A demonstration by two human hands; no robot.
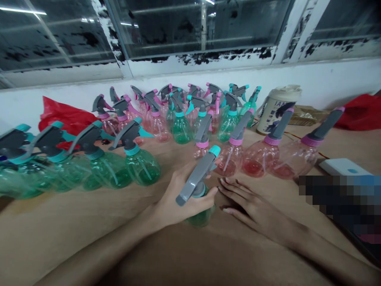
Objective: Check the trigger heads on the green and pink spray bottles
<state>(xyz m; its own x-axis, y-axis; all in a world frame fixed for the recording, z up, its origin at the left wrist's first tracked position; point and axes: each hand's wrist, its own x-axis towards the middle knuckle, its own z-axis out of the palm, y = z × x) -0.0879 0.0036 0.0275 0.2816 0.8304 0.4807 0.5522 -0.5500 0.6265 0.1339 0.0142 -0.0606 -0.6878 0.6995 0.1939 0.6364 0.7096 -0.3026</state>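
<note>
Spray bottle [195, 178], green-tinted with a grey head and teal tip, is at the centre of the near part of the desk [74, 226], with the left hand [178, 196] clamped round it near its neck. Just beside it, the right hand [253, 202] is palm down and holds nothing, its fingers slightly spread; whether it touches the desk I cannot tell. To the left runs a row of green bottles [143, 167]; beyond the hands, a row of pink bottles [257, 161]. Farther back, near the wall [333, 77], stands a mixed cluster [181, 127] beside a cream container [276, 109].
</note>
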